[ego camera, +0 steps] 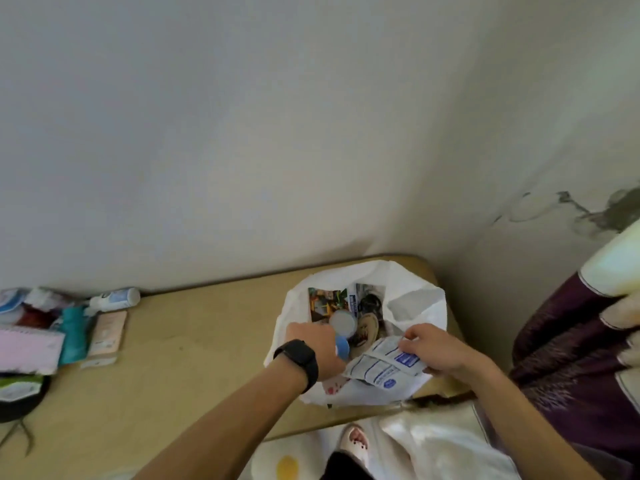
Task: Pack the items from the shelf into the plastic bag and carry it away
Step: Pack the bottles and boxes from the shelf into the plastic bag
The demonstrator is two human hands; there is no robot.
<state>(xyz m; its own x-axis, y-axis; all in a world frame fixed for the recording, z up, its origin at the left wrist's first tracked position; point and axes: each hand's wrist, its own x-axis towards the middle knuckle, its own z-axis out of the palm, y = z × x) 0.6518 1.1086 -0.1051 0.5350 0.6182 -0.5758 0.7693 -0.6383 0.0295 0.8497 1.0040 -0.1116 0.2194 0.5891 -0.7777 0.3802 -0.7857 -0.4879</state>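
Observation:
A white plastic bag (412,299) stands open on the right end of the tan shelf (194,344). Inside it I see a colourful box, a grey-lidded jar (342,323), a round tin and a dark item. My left hand (317,344), with a black watch on the wrist, reaches into the bag and grips a blue-capped item (342,346). My right hand (427,346) pinches white sachets with blue print (384,363) at the bag's near rim.
At the shelf's left end lie several items: a white bottle (114,298), a teal tube (73,336), a pale pink box (107,336), a pink notebook (29,349) and a black bowl (20,396). A purple curtain (568,348) hangs right. My foot (356,441) shows below.

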